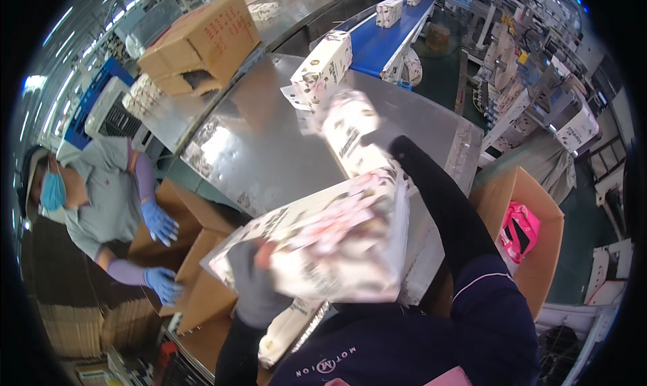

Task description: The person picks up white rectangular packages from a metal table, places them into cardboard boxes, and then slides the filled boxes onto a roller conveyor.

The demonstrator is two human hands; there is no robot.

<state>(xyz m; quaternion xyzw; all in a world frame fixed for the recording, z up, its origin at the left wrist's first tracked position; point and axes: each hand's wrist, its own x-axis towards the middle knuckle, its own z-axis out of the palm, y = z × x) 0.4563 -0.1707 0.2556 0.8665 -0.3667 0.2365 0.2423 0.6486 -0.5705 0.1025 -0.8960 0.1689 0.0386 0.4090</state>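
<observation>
Your gloved left hand point(253, 278) is clenched round the near end of a big printed pack point(323, 241); beyond it, your right hand point(377, 140) grasps a smaller pack point(350, 126).

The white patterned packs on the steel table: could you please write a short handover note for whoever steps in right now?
Left hand: gloved, gripping the near end of a large patterned pack, held up over the steel table.
Right hand: hidden behind a second pack, which the right arm reaches out to; grip unclear.
Another pack stands at the table's far edge; more ride the blue belt.
An open carton sits on the right.
A co-worker's blue-gloved hands rest on cartons on the left.
Neither pack is set down yet.
</observation>
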